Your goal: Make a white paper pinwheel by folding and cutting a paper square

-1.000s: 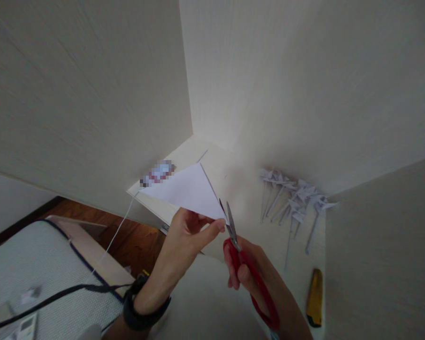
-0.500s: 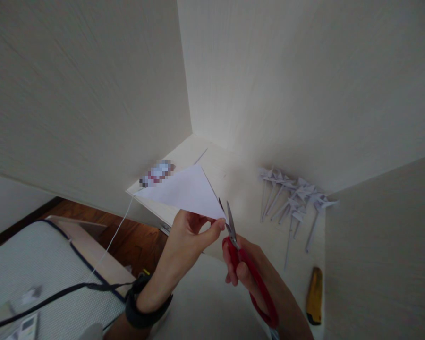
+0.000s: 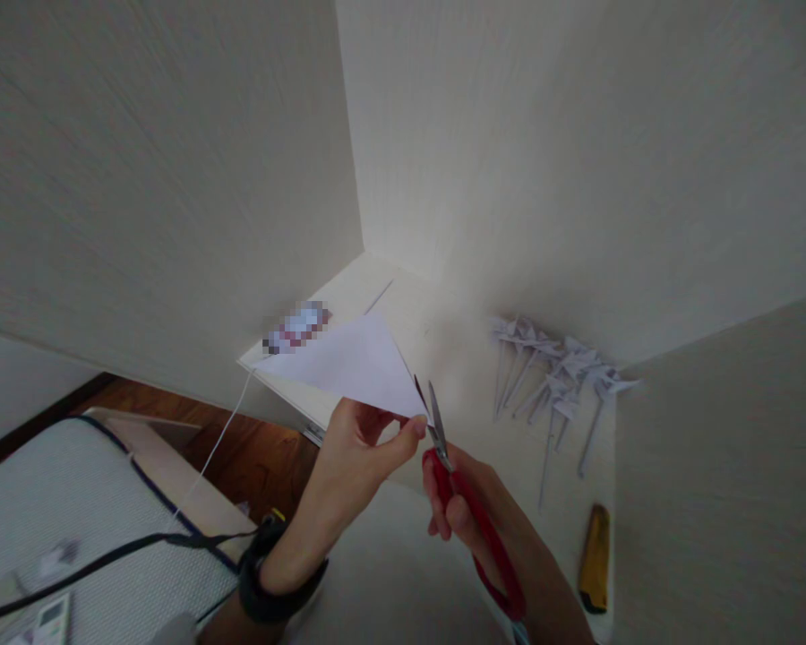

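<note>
White paper triangle pinched in left hand fingers, right hand gripping red scissors, blades parted

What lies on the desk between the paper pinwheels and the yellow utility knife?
Bare desk only, in the head view: nothing lies between the paper pinwheels and the yellow utility knife.

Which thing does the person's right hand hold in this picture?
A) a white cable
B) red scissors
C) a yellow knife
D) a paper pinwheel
B: the right hand grips the red scissors by the handles, with the blades open at the corner of the white paper triangle that the left hand pinches.
</note>
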Available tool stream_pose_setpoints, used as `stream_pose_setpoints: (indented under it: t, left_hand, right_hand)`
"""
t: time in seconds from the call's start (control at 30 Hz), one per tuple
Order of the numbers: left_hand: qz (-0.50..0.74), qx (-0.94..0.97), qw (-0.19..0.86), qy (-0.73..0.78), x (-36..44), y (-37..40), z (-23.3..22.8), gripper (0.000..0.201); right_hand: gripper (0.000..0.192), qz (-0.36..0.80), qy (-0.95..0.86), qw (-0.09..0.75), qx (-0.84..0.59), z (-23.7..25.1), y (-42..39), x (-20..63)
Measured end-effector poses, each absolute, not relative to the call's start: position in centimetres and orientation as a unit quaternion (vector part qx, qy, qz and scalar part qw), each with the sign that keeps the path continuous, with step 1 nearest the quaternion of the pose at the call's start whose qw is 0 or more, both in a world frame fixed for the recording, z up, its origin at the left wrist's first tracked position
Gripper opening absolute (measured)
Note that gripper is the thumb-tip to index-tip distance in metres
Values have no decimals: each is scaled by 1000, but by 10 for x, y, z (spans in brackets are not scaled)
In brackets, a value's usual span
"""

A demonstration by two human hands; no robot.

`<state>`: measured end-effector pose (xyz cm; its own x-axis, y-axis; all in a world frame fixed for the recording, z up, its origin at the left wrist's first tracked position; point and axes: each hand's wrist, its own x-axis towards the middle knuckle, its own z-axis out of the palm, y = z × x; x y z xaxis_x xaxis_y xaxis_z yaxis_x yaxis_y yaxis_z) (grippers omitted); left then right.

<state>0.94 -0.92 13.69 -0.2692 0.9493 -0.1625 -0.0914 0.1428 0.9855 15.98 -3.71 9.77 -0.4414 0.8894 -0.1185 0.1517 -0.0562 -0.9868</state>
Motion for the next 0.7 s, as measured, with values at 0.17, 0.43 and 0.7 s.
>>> stream_pose_setpoints:
  t: [0.17, 0.43, 0.7]
  left_hand:
    - [537, 371, 479, 587, 8, -10, 134, 21]
    - [533, 360, 493, 586, 8, -10, 131, 22]
    - [536, 354, 494, 586, 10, -9, 138, 15]
  right_hand:
    - [58, 589, -610, 316, -426, 94, -37, 159]
    - [58, 582, -609, 313, -438, 95, -37, 158]
    - [65, 583, -620, 306, -426, 81, -35, 159]
